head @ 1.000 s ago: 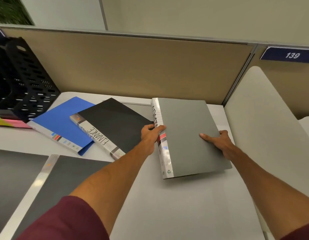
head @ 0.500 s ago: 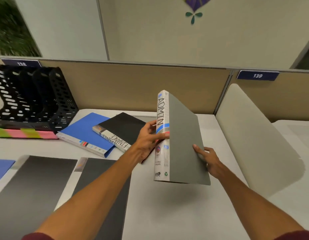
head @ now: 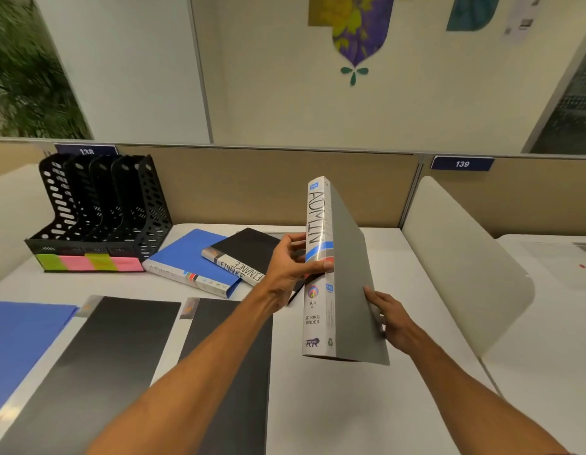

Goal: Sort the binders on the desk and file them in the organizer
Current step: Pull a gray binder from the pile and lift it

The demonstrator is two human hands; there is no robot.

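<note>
A grey binder [head: 349, 274] with ADMIN written on its white spine stands on edge above the desk, spine toward me. My left hand [head: 293, 264] grips the spine at mid-height, thumb across it. My right hand [head: 388, 318] holds the grey cover low on the right. A black organizer [head: 98, 205] with several upright slots stands at the back left, with green and pink labels along its front. Beside it lie a blue binder [head: 186, 257] and, partly on top of it, a black binder [head: 244, 254] marked FINANCE.
Two black binders [head: 117, 349] [head: 232, 372] and another blue binder [head: 19, 336] lie flat near me on the left. A white divider panel [head: 455, 257] bounds the desk [head: 367, 415] on the right; a tan partition [head: 252, 185] runs behind.
The grey binder went from lying flat on the desk to standing on edge, lifted by both hands. My view has tilted up, bringing the organizer and wall into sight.
</note>
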